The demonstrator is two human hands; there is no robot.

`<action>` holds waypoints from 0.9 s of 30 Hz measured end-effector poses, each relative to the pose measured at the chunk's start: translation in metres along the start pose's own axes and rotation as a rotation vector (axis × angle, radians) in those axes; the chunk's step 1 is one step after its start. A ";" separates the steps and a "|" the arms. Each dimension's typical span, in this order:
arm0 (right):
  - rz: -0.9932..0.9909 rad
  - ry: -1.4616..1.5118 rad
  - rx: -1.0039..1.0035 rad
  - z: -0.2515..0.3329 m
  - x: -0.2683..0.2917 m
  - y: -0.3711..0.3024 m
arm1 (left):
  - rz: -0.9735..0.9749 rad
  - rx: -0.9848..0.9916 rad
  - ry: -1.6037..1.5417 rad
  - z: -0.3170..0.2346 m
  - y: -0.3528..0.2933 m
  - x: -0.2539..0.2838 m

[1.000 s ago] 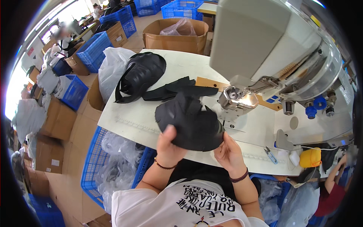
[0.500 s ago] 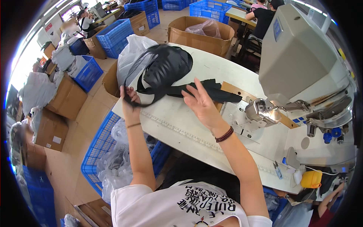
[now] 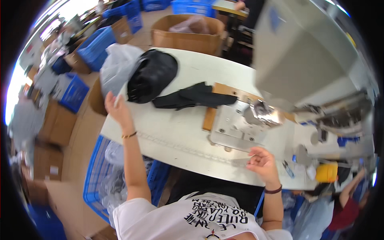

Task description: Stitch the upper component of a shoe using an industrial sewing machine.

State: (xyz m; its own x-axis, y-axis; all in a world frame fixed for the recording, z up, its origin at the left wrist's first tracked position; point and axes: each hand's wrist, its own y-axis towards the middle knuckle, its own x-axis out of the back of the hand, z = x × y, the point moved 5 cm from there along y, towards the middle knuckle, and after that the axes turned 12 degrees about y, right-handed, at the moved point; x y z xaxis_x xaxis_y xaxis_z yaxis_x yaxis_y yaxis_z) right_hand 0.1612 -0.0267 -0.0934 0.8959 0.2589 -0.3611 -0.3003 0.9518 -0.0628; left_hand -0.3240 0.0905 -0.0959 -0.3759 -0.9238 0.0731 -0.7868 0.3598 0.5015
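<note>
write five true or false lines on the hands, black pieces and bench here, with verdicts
1. The left hand grips the rounded black bundle. False: it is open, to the near left of the bundle.
2. The flat black pieces lie right of that bundle. True.
3. The yellow item is at the table's left end. False: it is at the right.
4. The right hand is nearer the sewing machine than the left hand. True.
5. The blue crate below the left forearm contains clear plastic. True.
</note>
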 end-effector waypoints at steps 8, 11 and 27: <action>-1.015 -0.402 0.347 0.079 0.152 -0.170 | 0.392 -0.210 -0.182 -0.115 -0.079 -0.026; -1.291 -0.505 0.433 0.069 0.197 -0.253 | 0.534 -0.224 -0.230 -0.127 -0.095 -0.033; -0.914 -0.846 -0.241 -0.122 0.246 -0.311 | 0.798 -0.405 -0.201 -0.177 -0.143 -0.029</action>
State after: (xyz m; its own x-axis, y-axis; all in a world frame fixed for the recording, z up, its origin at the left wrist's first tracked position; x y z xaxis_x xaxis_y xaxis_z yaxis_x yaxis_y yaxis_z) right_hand 0.4352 -0.2790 -0.2758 0.7091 -0.3654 0.6030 0.5637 0.8076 -0.1734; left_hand -0.1142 0.0423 -0.0174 -0.8422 -0.3671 0.3949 -0.0399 0.7729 0.6333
